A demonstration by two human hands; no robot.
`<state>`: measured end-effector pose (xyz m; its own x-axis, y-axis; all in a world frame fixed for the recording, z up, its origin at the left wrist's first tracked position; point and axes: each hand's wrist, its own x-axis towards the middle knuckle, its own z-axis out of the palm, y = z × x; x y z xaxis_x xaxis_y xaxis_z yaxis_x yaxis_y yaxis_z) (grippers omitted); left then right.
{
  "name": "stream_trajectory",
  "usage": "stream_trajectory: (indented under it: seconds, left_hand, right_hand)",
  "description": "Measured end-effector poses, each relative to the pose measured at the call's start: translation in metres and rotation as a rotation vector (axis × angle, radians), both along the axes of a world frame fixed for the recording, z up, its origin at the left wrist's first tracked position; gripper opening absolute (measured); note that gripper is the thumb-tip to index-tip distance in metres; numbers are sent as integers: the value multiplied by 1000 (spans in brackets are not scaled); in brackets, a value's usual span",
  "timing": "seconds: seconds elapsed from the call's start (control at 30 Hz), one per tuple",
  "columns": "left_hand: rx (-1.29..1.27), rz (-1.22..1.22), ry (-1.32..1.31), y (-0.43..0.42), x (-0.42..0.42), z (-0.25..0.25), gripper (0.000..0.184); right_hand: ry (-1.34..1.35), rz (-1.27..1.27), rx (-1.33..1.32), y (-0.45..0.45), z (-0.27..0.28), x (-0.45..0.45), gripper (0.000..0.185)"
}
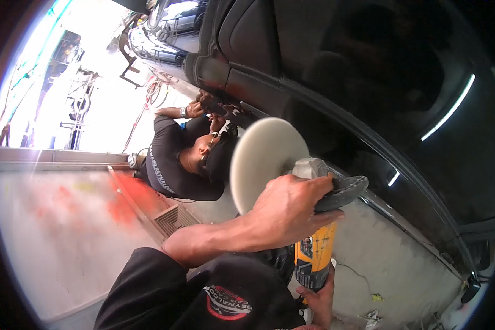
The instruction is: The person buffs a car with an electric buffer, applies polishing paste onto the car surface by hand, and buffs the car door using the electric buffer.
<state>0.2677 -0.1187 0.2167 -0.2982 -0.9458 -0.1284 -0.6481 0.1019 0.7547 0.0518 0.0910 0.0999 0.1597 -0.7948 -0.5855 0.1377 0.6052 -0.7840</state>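
Observation:
A yellow and black polisher [315, 253] with a gray head and a round off-white pad [267, 159] is held in front of a dark shirt. The pad is turned on edge, beside the dark car body [368, 71] and apart from my left hand's fingers. My left hand [291, 206] grips the polisher's front end by its black handle [342, 193]. Lower down, my right hand [320, 300] is wrapped round the rear of the tool, its fingers partly hidden.
A co-worker [184, 157] in a black shirt and cap crouches at the car's lower edge, both hands near its side. A floor grate [176, 221] lies behind. Red paint stains mark the pale surface at left. Hoses and a metal stand are farther off.

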Motion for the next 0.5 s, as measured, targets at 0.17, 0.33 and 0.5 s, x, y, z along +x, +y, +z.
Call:
stream_trajectory:
  seconds: [0.17, 0.33, 0.5]
  left_hand:
    - [-51, 21, 88, 0, 50, 6, 30]
    - [-64, 54, 108, -10, 111, 8, 28]
    - [-13, 179, 130, -10, 134, 29, 31]
  right_hand:
    - [49, 101, -98, 1, -9, 29, 117]
    - [59, 126, -66, -30, 9, 83, 116]
    - [205, 246, -238, -39, 10, 99, 116]
